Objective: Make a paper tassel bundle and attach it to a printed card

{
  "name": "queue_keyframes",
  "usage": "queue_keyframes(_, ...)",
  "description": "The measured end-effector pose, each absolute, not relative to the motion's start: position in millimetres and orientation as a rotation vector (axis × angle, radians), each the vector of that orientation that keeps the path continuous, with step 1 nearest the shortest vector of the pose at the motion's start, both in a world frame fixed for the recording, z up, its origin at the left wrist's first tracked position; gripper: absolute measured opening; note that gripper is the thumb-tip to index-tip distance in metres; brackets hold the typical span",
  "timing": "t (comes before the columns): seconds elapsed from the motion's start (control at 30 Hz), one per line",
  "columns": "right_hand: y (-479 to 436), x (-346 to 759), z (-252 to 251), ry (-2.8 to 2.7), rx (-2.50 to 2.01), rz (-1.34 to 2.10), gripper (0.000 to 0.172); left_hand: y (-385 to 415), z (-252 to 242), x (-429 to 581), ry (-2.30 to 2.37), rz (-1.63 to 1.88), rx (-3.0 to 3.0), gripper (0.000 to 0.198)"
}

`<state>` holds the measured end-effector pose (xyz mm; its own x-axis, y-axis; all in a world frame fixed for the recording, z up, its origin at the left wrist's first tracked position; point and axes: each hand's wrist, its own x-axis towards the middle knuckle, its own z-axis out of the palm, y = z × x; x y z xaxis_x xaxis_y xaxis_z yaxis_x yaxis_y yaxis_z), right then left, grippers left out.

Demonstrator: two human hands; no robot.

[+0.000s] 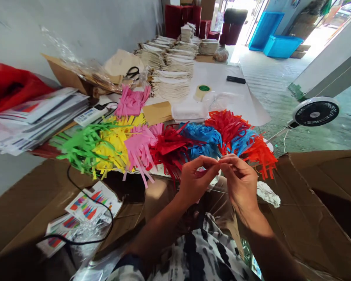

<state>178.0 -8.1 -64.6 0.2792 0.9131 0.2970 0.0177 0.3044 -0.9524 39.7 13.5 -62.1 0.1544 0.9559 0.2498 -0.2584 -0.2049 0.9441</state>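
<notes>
While the left hand [195, 179] and the right hand [241, 179] meet at their fingertips, each presses thumb and finger together (whether they pinch anything is too small to tell). Just beyond the left hand lies blue paper fringe [203, 143], with dark red fringe [170, 150] farther left; right of the right hand sits orange fringe [261, 152]. Farther ahead of both, a tape roll [198, 95] rests near a clear plastic tray [190, 113].

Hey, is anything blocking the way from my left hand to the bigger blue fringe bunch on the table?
Nothing visible stands between your left hand and the bigger blue fringe bunch, which lies just beyond it. The dark red fringe bunch sits beside the blue on the left, not across that path.
</notes>
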Motion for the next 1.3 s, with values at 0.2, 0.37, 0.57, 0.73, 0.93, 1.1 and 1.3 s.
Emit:
queue_keyframes(0.2, -7, 185, -68, -1.021, -1.077, 0.809, 0.018, 12, -64, 38, 0.642, 1.208, 1.18, 0.037)
queue_keyframes(0.37, -11, 181, -69, -1.014, -1.059, 0.875, 0.016, 10, -68, 43, 0.724, 1.321, 1.238, 0.03)
queue_keyframes(0.57, -15, 185, -78, -0.939, -1.088, 0.829, 0.018, 9, -72, 46, 0.718, 1.287, 1.359, 0.026)
queue_keyframes(0.73, -15, 190, -78, -0.987, -1.093, 0.823, 0.019, 10, -66, 46, 0.765, 1.211, 1.256, 0.027)
queue_keyframes(0.93, -16, 186, -80, -0.958, -0.999, 0.847, 0.017, 11, -64, 48, 0.661, 1.167, 1.042, 0.026)
queue_keyframes(1.1, -20, 183, -81, -0.853, -0.986, 0.865, 0.03, 5, -70, 52, 0.721, 1.169, 1.056, 0.026)
queue_keyframes(1.3, -24, 179, -79, -0.933, -0.967, 0.888, 0.026, -3, -73, 54, 0.844, 1.292, 1.156, 0.028)
